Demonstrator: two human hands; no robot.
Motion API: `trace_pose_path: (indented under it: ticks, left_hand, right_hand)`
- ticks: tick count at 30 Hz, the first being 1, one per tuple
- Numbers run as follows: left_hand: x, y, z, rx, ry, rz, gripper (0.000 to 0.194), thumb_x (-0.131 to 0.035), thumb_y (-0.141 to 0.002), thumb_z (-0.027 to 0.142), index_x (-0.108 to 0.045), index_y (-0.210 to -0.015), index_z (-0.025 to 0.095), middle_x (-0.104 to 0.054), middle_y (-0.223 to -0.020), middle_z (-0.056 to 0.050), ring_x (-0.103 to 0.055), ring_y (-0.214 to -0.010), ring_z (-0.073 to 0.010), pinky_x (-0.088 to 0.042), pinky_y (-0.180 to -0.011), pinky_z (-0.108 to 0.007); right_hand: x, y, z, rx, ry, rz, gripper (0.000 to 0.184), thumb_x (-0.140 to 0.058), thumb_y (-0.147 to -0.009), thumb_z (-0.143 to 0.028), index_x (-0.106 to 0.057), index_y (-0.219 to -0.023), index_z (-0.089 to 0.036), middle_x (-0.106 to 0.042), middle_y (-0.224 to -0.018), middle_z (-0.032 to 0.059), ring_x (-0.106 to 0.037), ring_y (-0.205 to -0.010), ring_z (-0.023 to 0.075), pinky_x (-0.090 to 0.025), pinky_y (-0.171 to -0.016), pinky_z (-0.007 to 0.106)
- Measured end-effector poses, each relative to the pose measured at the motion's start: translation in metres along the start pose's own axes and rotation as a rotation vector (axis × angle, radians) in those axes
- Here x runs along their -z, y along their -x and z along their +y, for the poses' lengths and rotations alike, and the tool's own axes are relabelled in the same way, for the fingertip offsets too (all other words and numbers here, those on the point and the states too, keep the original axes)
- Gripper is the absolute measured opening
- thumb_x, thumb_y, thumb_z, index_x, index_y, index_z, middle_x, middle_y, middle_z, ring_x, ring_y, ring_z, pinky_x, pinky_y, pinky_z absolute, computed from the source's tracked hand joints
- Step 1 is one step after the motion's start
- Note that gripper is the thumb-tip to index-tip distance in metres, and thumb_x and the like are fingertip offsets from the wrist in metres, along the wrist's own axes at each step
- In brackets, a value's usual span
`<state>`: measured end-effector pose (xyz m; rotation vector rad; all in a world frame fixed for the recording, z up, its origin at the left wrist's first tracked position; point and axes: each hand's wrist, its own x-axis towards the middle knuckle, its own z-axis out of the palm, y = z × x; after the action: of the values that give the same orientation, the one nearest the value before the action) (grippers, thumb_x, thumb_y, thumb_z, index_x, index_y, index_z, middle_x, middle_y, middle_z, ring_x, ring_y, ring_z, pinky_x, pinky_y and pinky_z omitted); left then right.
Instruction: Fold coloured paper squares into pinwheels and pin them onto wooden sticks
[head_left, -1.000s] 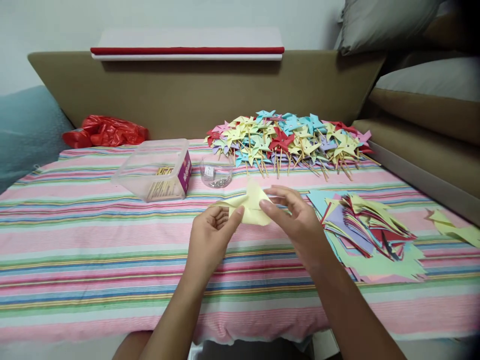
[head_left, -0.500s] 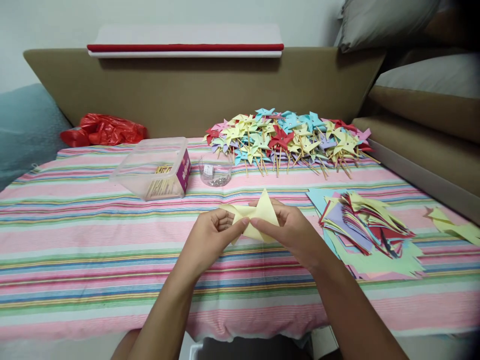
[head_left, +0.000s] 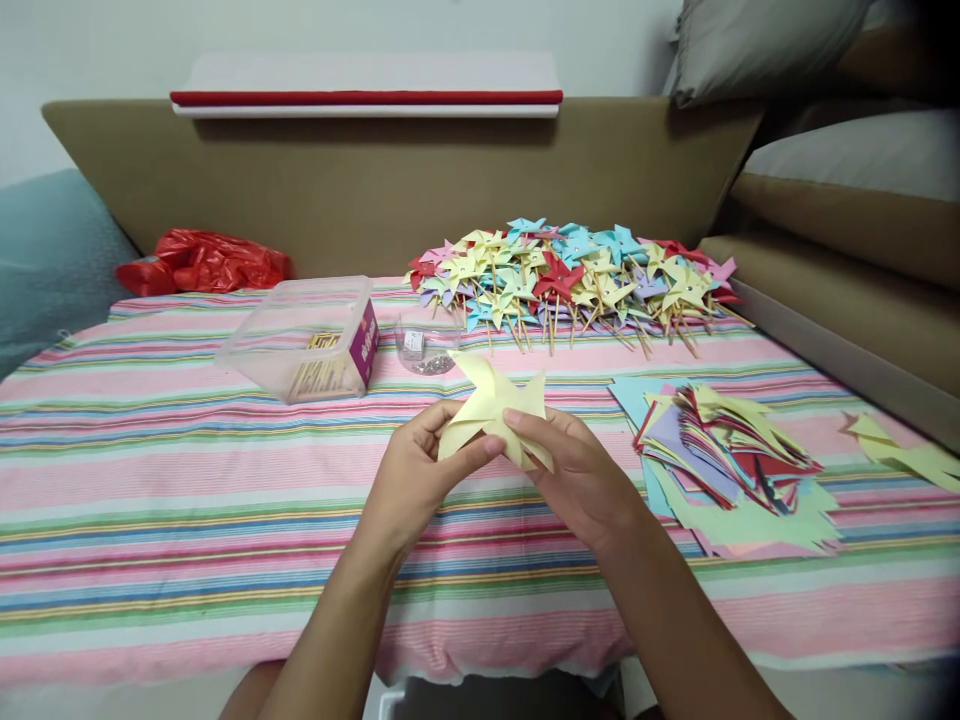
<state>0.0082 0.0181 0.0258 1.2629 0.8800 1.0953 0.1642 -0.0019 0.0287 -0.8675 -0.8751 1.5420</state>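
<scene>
One plastic box [head_left: 365, 345] of sticks [head_left: 322, 380], one clear tub [head_left: 442, 335], then left hand [head_left: 420, 460] and right hand [head_left: 581, 470] both pinching one yellow paper [head_left: 491, 400] above the cloth [head_left: 225, 480]: blades look folded, no stick visible. Heaped pinwheels [head_left: 559, 275] look done, too many to count; paper stack [head_left: 712, 450] seems unassembled, also uncountable.

Head cam only. Shot is taken from the wearer's head, above and just behind the near edge of the striped tablecloth [head_left: 187, 560], pitched forward and down, so the cloth is seen obliquely. Left hand [head_left: 427, 465] and right hand [head_left: 589, 475] are framed close, near centre. Pinwheel pile [head_left: 559, 277] is caught farther out, brown panel [head_left: 360, 190] behind, white wall [head_left: 375, 25] up top.
</scene>
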Motion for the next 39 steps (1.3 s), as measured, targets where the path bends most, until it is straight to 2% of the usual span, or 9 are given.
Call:
trace_pose_path:
  ticks: [6,11,13,16,21,29,33,35,39]
  left_hand:
    - [0.002,-0.001,-0.001,-0.008,0.005,0.03,0.028,-0.085,-0.073,0.03,-0.076,-0.098,0.022,-0.072,-0.088,0.0,-0.064,-0.079,-0.0131,-0.048,-0.072,-0.021]
    - [-0.004,-0.001,-0.003,0.013,0.123,-0.023,0.033,-0.086,-0.073,0.026,-0.071,-0.102,0.021,-0.076,-0.099,-0.003,-0.07,-0.089,-0.0164,-0.052,-0.084,-0.026]
    - [-0.013,0.0,-0.007,-0.011,0.185,0.036,0.036,-0.085,-0.074,0.025,-0.07,-0.106,0.021,-0.075,-0.106,-0.004,-0.07,-0.096,-0.0172,-0.052,-0.089,-0.027]
    - [-0.029,0.002,-0.017,-0.037,0.291,0.204,0.034,-0.084,-0.076,0.026,-0.07,-0.106,0.02,-0.074,-0.105,-0.004,-0.068,-0.098,-0.0152,-0.051,-0.089,-0.025]
    - [-0.044,0.004,-0.023,-0.017,0.443,0.305,0.024,-0.082,-0.078,0.027,-0.07,-0.096,0.017,-0.071,-0.098,-0.003,-0.064,-0.093,-0.0133,-0.05,-0.087,-0.025]
    - [-0.042,0.005,-0.017,0.024,0.487,0.372,0.02,-0.081,-0.078,0.029,-0.073,-0.088,0.014,-0.071,-0.09,-0.003,-0.064,-0.088,-0.0136,-0.05,-0.083,-0.025]
    - [-0.039,0.001,-0.018,0.009,0.495,0.4,0.02,-0.082,-0.077,0.029,-0.073,-0.087,0.013,-0.071,-0.087,-0.002,-0.064,-0.082,-0.0125,-0.051,-0.077,-0.023]
    - [-0.034,-0.001,-0.019,-0.003,0.523,0.431,0.02,-0.083,-0.075,0.028,-0.073,-0.085,0.013,-0.072,-0.086,-0.002,-0.064,-0.08,-0.0118,-0.051,-0.074,-0.022]
    - [-0.02,-0.005,-0.018,0.012,0.584,0.516,0.021,-0.083,-0.075,0.029,-0.074,-0.085,0.012,-0.074,-0.09,-0.004,-0.066,-0.082,-0.0121,-0.052,-0.074,-0.021]
  right_hand:
    - [0.001,-0.002,0.005,0.006,-0.046,-0.029,0.025,-0.073,-0.082,-0.041,-0.078,-0.097,-0.022,-0.077,-0.092,0.0038,-0.069,-0.088,0.0205,-0.053,-0.082,0.031]
    - [-0.001,-0.005,0.007,0.089,-0.111,0.117,0.024,-0.075,-0.081,-0.039,-0.076,-0.095,-0.02,-0.077,-0.093,0.0043,-0.07,-0.091,0.0204,-0.053,-0.084,0.031]
    - [-0.005,-0.006,0.009,0.137,-0.188,0.166,0.022,-0.075,-0.081,-0.036,-0.075,-0.095,-0.02,-0.077,-0.094,0.0044,-0.07,-0.091,0.0198,-0.053,-0.084,0.03]
    - [-0.017,-0.006,0.016,0.172,-0.277,0.244,0.021,-0.077,-0.078,-0.033,-0.074,-0.095,-0.02,-0.077,-0.098,0.0051,-0.07,-0.094,0.0216,-0.055,-0.084,0.031]
    - [-0.032,-0.008,0.03,0.199,-0.303,0.325,0.028,-0.077,-0.078,-0.034,-0.073,-0.102,-0.019,-0.077,-0.106,0.0064,-0.069,-0.106,0.025,-0.053,-0.094,0.037]
    - [-0.034,-0.01,0.048,0.205,-0.213,0.343,0.032,-0.075,-0.082,-0.038,-0.072,-0.108,-0.019,-0.077,-0.11,0.0063,-0.069,-0.104,0.0253,-0.053,-0.093,0.039]
    - [-0.033,-0.01,0.045,0.208,-0.162,0.307,0.03,-0.074,-0.083,-0.039,-0.069,-0.105,-0.019,-0.075,-0.109,0.007,-0.069,-0.102,0.0244,-0.054,-0.091,0.038]
    - [-0.03,-0.01,0.042,0.218,-0.136,0.322,0.032,-0.068,-0.088,-0.042,-0.061,-0.113,-0.023,-0.073,-0.108,0.0053,-0.069,-0.099,0.0228,-0.055,-0.088,0.039]
    - [-0.015,-0.008,0.037,0.41,0.107,0.322,0.04,-0.062,-0.092,-0.033,-0.042,-0.127,-0.034,-0.067,-0.118,0.0022,-0.069,-0.096,0.0185,-0.054,-0.09,0.04]
